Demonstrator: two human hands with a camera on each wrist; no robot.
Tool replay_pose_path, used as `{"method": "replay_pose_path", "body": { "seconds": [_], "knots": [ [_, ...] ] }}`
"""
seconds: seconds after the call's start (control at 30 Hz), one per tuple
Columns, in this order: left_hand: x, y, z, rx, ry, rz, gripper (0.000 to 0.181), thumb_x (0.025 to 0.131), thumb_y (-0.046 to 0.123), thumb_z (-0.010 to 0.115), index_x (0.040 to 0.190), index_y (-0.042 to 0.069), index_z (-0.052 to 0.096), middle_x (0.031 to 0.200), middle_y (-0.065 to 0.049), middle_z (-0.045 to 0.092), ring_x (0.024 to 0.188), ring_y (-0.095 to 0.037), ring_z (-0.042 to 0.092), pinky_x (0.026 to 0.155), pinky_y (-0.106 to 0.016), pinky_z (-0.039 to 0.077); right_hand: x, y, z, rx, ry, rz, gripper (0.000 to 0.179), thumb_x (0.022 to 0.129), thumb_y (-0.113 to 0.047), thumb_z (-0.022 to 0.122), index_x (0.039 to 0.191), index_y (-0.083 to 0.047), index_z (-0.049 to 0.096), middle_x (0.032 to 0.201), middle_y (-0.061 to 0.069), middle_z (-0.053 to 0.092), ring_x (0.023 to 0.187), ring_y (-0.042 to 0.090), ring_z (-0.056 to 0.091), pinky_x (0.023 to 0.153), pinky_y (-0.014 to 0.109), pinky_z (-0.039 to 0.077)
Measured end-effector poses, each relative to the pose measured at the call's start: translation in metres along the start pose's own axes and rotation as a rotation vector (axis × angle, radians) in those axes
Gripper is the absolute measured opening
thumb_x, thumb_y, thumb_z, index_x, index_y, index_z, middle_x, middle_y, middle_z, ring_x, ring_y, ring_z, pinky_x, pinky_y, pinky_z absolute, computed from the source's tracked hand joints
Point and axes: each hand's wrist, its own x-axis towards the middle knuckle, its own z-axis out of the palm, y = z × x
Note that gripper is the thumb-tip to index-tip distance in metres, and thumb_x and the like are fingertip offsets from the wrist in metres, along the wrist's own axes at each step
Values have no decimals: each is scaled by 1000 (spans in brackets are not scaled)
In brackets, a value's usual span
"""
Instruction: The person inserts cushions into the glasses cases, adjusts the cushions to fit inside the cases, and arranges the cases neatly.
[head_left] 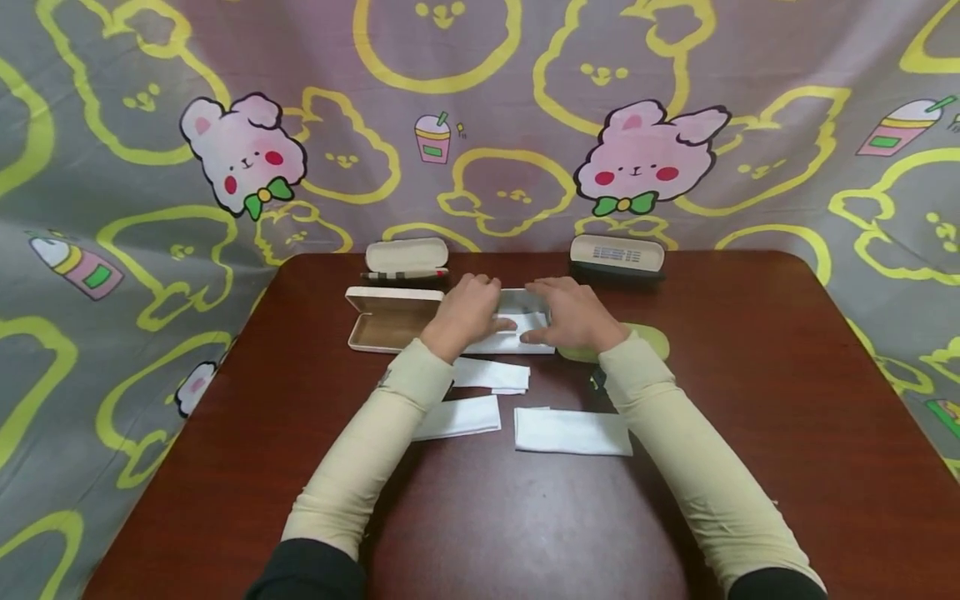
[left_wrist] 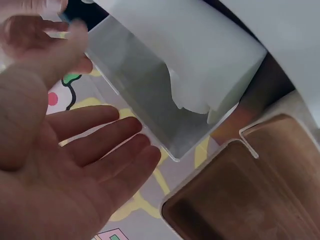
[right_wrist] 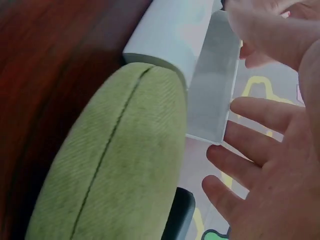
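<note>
A white eyeglass case (head_left: 528,349) stands with its lid raised on the table, between both hands. The lid's grey inside (left_wrist: 135,75) shows in both wrist views, and a white cloth (left_wrist: 192,95) lies in the case. My left hand (head_left: 468,310) is at the lid's left side, its fingers extended near the lid's edge with the thumb apart. My right hand (head_left: 576,312) is at the other side, fingers likewise extended and spread by the lid's edge (right_wrist: 220,135). Neither hand curls round anything. Whether the fingertips touch the back of the lid is hard to tell.
An open case with a brown inside (head_left: 390,332) stands on the left, a green fabric case (right_wrist: 110,160) on the right. Behind are an open checked case (head_left: 407,257) and a dark one (head_left: 617,254). Folded white cloths (head_left: 573,432) lie in front.
</note>
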Motion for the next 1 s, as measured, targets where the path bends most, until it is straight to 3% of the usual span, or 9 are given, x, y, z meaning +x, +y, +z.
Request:
{"method": "replay_pose_path", "body": {
  "seconds": [0.17,0.3,0.7,1.0],
  "knots": [
    [-3,-4,0,-5,-55,25,96,61,48,96,133,-3,58,125,-17,60,114,-36,55,97,-41,49,-1,-2,3,-71,-19,2,111,68,-49,92,154,-5,38,157,14,37,142,35,34,111,56,30],
    [-5,-8,2,6,-38,61,101,57,38,100,137,-4,55,127,-18,58,114,-36,53,99,-39,47,-2,-2,4,-97,14,-22,111,64,-41,96,152,-5,40,153,14,42,138,35,38,108,54,34],
    [-24,-15,20,-48,176,169,67,59,29,100,111,2,68,101,-12,64,91,-33,59,79,-41,51,-15,-2,16,-106,139,-95,74,66,-26,96,129,-2,64,125,14,63,115,35,56,96,52,44],
    [-28,-13,27,-97,133,196,41,68,16,95,100,5,72,94,-10,67,87,-32,64,76,-41,53,-22,-3,27,-163,164,-139,37,73,-18,91,104,-5,74,103,10,65,96,29,59,82,46,48]
  ]
}}
